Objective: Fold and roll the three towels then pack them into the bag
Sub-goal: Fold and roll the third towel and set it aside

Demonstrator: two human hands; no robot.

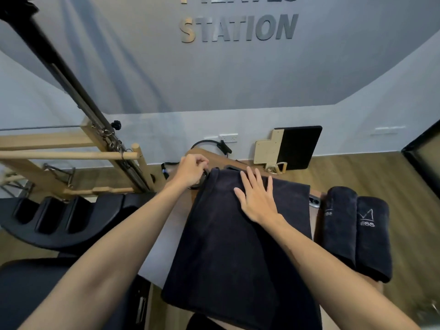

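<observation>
So from my feed off the head camera: there's a dark towel (pixel 238 246) spread flat and folded lengthwise on a wooden table (pixel 188 198), running from the far edge down toward me and hanging a bit over the near edge. My right hand (pixel 258 198) is lying flat on the upper part of it, fingers straight and slightly spread, palm down, not gripping anything, just pressing on the cloth. My left hand (pixel 191 170) is up at the far left corner of the towel with the fingers curled in. It looks like it's pinching the towel's corner or something dark right next to it, but honestly I can't tell which, the fingers cover it.

Off to the right, well apart from the flat one, two rolled towels (pixel 357 232) sit side by side and touching, both dark with pale lettering near the top. They're at the right end of the table, partly over its edge.

Can't make out the bag for sure.

Behind the table there's a black board (pixel 298 146) leaning on the wall, and a wooden exercise frame (pixel 71 151) on the left. The wall (pixel 238 79) has big letters spelling STATION.
</observation>
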